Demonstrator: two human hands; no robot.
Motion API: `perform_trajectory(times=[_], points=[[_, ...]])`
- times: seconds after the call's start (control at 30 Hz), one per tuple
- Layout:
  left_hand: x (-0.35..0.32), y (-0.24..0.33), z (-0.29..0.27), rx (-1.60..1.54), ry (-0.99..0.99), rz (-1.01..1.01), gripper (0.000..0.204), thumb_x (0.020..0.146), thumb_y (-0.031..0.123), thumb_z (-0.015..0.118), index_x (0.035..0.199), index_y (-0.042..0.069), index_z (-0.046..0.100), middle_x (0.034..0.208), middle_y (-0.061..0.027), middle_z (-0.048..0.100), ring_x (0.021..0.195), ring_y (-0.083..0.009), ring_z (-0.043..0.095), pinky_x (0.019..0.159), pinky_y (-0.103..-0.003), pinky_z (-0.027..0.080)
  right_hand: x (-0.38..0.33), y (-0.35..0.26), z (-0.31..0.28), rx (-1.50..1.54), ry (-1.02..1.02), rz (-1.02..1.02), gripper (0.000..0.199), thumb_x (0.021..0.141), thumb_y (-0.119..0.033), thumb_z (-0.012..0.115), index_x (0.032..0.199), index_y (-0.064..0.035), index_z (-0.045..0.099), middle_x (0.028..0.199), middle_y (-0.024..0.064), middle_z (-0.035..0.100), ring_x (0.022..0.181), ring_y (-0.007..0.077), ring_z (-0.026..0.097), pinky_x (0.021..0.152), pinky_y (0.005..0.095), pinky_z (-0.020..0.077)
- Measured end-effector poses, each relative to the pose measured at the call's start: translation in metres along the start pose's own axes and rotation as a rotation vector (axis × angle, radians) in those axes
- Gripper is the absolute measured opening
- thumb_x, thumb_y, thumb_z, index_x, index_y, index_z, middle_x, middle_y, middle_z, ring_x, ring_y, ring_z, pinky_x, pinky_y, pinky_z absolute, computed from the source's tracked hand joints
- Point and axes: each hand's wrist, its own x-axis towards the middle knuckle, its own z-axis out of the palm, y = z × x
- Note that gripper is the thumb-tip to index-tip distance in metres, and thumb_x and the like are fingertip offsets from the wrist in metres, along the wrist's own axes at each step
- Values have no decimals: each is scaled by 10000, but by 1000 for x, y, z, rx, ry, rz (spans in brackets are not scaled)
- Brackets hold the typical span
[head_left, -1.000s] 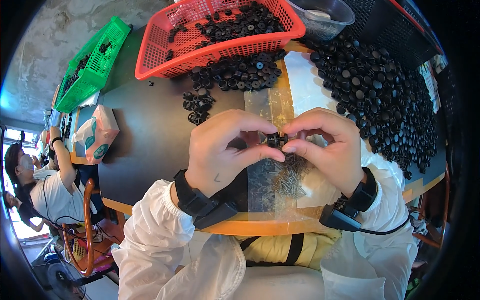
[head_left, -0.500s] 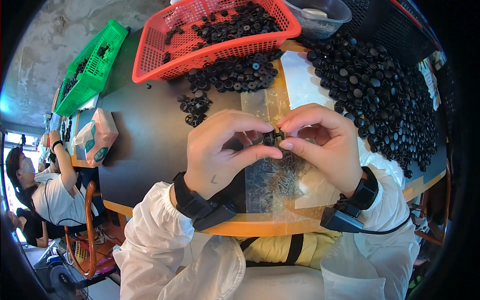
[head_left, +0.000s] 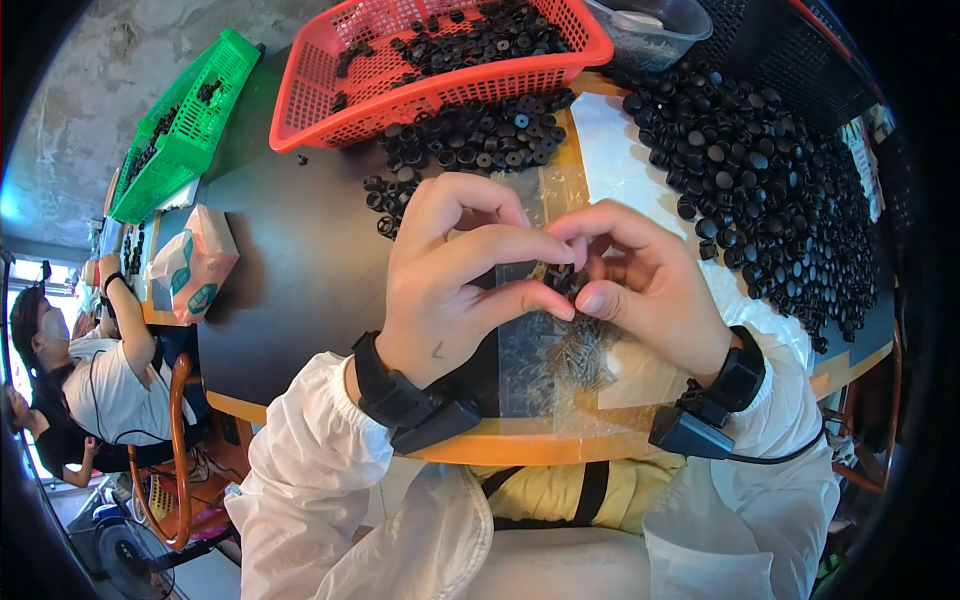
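Note:
Between my two hands, above the table, is a small black plastic part [head_left: 562, 280], mostly covered by fingertips. My left hand [head_left: 455, 265] pinches it from the left with thumb and index finger, its other fingers curled. From the other side my right hand [head_left: 650, 285] closes on the same part, thumb and fingertips pressed against it. Just below the fingers lies a heap of small metal pins or screws [head_left: 582, 360] on clear plastic sheeting. Beyond my left hand sit several loose black round pieces [head_left: 480, 140], some with a centre hole.
A red basket [head_left: 440, 88] of black pieces stands at the back. On the right spreads a big pile of black caps [head_left: 760, 170] over white sheeting. A clear tub [head_left: 655, 45], a green basket [head_left: 190, 130] and a tissue pack [head_left: 205, 262] are around. A co-worker [head_left: 110, 370] sits left.
My left hand has shifted slightly right and its index finger now reaches over the black part. The right fingers have closed in, hiding more of it. The view has shifted slightly.

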Motion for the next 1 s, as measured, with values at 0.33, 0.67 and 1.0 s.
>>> perform_trajectory(times=[0.33,0.67,1.0], points=[[-3,10,5,-296,-72,-74,400,726,452,752,914,101,718,891,-26,469,790,-146,482,662,-252,370,-2,-7,-9,-530,-308,-357,305,849,-291,680,890,-16,553,755,82,474,627,218,455,604,328,386],[-6,22,14,-628,-56,-184,364,630,130,861,960,84,715,944,-27,519,832,-139,543,721,-254,458,-9,2,-4,-215,-277,-199,286,819,-277,727,777,-35,581,621,10,453,562,104,399,510,267,314],[-9,22,18,-691,-65,-199,327,747,297,791,966,80,685,932,-34,539,761,-111,540,674,-231,440,-9,7,-2,28,-350,-159,251,868,-290,672,859,-40,650,783,3,594,685,86,506,589,235,373]])
